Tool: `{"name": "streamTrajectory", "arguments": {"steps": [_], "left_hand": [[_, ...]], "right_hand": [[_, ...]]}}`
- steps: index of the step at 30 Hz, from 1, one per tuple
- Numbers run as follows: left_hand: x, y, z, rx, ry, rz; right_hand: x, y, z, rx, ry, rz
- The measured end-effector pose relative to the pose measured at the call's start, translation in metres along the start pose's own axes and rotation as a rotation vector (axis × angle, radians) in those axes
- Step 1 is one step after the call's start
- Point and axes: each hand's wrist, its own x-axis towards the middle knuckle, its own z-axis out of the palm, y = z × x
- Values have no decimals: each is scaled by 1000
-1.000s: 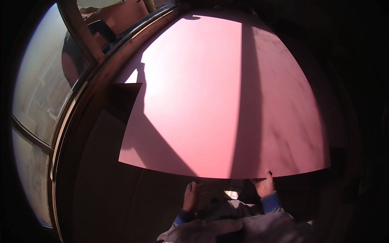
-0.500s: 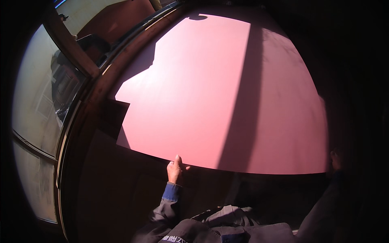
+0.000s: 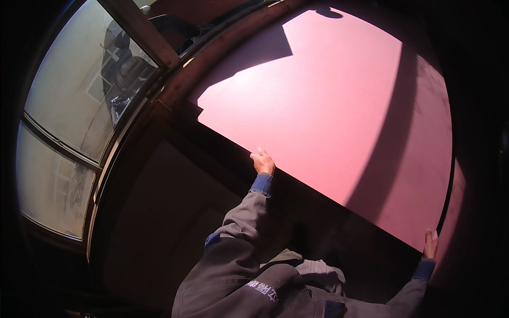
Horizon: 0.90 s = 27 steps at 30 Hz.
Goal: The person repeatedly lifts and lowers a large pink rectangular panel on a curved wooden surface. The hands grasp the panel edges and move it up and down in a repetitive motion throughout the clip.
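A large flat pink-red sheet (image 3: 318,122) fills the middle of the view, with bright sunlight and a dark band of shadow lying across it. At its near edge, left of the middle, my left hand (image 3: 263,162) grips the rim, thumb on top and fingers mostly hidden underneath. My right hand (image 3: 431,245) holds the near right corner, thumb up against the edge. The near edge slants down from left to right. Both arms are in grey sleeves with blue cuffs. I cannot tell how thick the sheet is.
On the left stands a framed glass window (image 3: 79,100), dark shapes visible in its panes. A brown frame rail (image 3: 217,53) runs along the sheet's left side. Below the right side, another reddish surface (image 3: 455,204) shows. Deep shadow hides much of the surroundings.
The view has shifted. The sheet's near edge, level before, now slants, its right corner nearer me. My left hand appears higher and farther right; my right hand has come out of shadow.
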Motion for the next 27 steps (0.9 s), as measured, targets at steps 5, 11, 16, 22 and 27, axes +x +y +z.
{"name": "streamTrajectory", "arguments": {"steps": [5, 11, 16, 22, 27], "left_hand": [[88, -13, 8, -103, -1, -45], [228, -1, 5, -130, 98, -147], [308, 14, -6, -157, 202, -152], [317, -18, 17, -49, 447, 27], [313, -1, 15, 23, 280, -188]], "right_hand": [[23, -42, 88, 96, 2, 59], [68, -39, 200, -174, 27, -62], [72, -87, 315, -530, 83, -79], [60, -111, 334, -730, 290, 31], [59, -113, 339, -521, 242, -3]]}}
